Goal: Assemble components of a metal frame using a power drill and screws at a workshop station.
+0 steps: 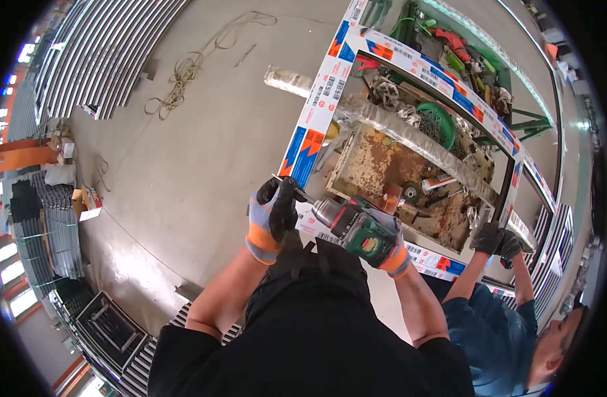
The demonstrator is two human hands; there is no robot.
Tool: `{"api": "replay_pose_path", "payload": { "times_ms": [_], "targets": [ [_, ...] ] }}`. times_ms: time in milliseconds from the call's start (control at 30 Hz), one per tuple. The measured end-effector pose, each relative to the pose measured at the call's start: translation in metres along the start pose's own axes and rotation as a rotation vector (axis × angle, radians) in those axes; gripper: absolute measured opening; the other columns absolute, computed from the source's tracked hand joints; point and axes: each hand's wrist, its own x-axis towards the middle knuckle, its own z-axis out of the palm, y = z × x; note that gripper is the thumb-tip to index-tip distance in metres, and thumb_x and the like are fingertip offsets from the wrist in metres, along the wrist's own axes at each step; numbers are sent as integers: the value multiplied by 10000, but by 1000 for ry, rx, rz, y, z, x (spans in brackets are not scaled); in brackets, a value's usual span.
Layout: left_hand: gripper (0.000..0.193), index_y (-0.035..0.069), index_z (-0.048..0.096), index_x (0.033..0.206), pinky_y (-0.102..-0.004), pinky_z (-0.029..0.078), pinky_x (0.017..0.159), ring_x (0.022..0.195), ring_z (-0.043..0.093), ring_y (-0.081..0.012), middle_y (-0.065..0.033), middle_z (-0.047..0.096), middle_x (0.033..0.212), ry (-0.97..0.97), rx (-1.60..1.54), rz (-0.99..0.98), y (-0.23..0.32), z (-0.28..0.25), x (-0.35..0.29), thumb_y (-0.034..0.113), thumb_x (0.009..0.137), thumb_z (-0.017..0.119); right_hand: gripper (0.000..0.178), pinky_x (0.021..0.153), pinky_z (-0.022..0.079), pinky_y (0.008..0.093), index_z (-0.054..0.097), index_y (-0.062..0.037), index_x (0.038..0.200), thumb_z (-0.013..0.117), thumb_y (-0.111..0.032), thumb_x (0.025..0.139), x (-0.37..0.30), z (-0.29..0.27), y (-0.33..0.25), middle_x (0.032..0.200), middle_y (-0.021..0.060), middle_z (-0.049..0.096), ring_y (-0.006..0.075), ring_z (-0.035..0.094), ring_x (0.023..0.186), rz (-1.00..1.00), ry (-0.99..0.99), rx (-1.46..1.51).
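I am seeing windows (12,272) burning white on my left, glare pooling on the grey floor (134,261), and straight edges bending toward a blackened fisheye rim.

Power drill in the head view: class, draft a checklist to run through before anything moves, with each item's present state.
1. Drill held in the right hand: ok.
2. Gloves on both of the wearer's hands: ok.
3. Left hand clear of the thin rod ahead of the chuck: not ok, fingers right at it.
4. Rod seated firmly in the chuck: cannot tell.
5. Co-worker's hands away from the drill: ok, further right by the film-wrapped frame.
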Motion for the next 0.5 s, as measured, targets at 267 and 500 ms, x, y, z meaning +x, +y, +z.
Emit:
{"api": "replay_pose_path", "payload": {
  "times_ms": [267, 500],
  "targets": [
    [255, 31, 601, 891, -215, 242, 401, 418, 342, -44, 36, 441, 558, 3, 136, 4, -12, 50, 39, 276, 960, 582, 376, 1012, 443, 360, 545, -49, 1263, 599, -79, 892, 21, -46, 22, 1199, 59, 627, 207, 607, 1072, 4, -68, -237],
    [209, 13, 650, 1042, -187, 366, 497, 565, 505, -37, -7, 629, 705, -204, 594, 130, -38, 58, 86, 191, 945, 601, 294, 907, 504, 352, 672, -110, 1052, 673, -57, 763, 34, -80, 47, 1076, 39, 673, 237, 644, 982, -57, 98, -220]
  ]
}}
